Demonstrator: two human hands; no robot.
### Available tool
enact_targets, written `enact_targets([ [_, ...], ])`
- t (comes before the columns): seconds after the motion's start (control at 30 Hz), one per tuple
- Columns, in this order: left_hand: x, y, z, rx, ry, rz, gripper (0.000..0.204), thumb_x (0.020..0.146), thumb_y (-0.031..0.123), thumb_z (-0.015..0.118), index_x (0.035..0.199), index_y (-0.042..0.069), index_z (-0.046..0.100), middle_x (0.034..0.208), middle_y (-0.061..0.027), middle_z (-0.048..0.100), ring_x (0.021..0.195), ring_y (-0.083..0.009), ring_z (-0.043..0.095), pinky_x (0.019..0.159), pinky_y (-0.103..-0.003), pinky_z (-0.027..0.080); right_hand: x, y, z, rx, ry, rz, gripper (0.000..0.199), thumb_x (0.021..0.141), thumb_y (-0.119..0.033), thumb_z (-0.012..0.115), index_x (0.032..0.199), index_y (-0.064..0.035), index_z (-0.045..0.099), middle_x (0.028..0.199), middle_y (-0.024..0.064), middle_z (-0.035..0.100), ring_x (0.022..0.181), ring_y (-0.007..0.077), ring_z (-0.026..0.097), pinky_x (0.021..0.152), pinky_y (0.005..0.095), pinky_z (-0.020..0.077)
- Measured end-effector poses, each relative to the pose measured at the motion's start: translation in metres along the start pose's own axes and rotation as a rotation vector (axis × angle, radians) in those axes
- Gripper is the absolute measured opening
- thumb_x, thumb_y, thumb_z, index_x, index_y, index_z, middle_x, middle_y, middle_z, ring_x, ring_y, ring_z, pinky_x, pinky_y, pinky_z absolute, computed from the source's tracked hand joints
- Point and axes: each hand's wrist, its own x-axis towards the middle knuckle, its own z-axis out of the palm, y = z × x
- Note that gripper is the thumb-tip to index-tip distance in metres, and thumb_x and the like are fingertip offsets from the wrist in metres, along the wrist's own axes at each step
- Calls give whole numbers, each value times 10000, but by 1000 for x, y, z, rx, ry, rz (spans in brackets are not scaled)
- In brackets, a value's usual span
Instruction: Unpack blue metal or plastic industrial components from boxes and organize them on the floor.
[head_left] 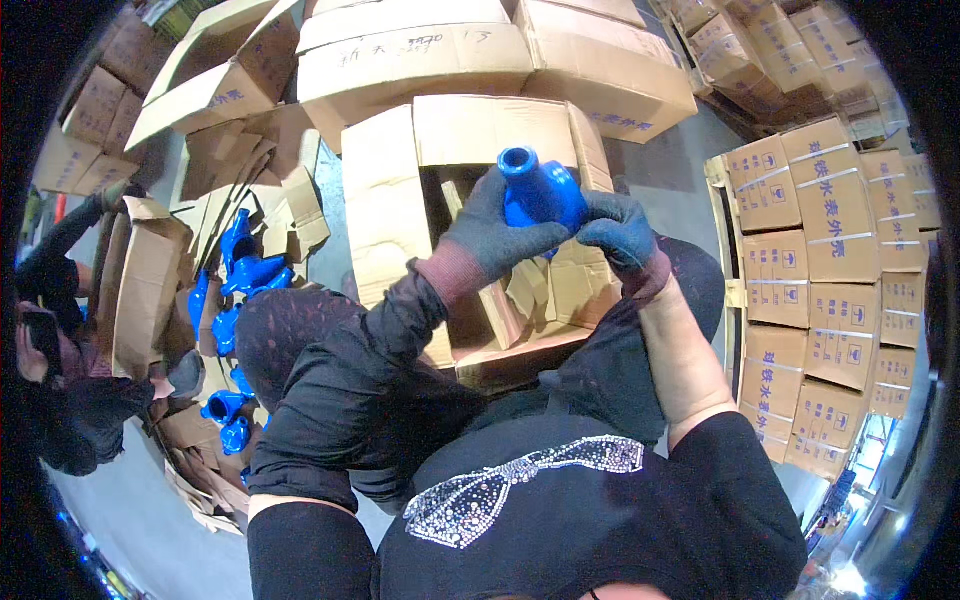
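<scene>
A glossy blue water meter housing (545, 195) is held up above an open cardboard box (382, 230), its round hollow pipe end facing upward. My left hand (495, 232), in a dark grey work glove with a maroon cuff, is closed round its left side and underside. On the other side my right hand (622, 238), gloved the same way, has its bent fingers and thumb closed on the lower right part. Inside the box, cardboard dividers (535, 290) lie loose. The underside of the housing is mostly hidden by my gloves.
Several blue housings (250, 270) lie on flattened cardboard (215, 170) to my left. Beyond them a co-worker (75, 390) sits by another carton (145, 285). Large cartons (415, 80) stand ahead, and strapped boxes (830, 210) are stacked on a pallet at right.
</scene>
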Motion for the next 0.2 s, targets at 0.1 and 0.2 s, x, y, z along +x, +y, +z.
enact_targets([
  [0.1,5,-8,0,-67,27,-108,847,691,296,784,1342,47,303,1215,-139,486,1101,-225,519,928,-338,452,3,4,2,194,68,126,266,718,-68,604,955,47,646,857,72,638,783,143,598,732,250,482],
  [0.2,9,-16,0,-173,107,-198,913,708,325,769,1388,50,227,1221,-144,484,1113,-243,510,934,-341,447,9,-2,8,302,72,264,286,748,-74,584,1007,41,626,844,74,641,758,149,603,736,245,482],
])
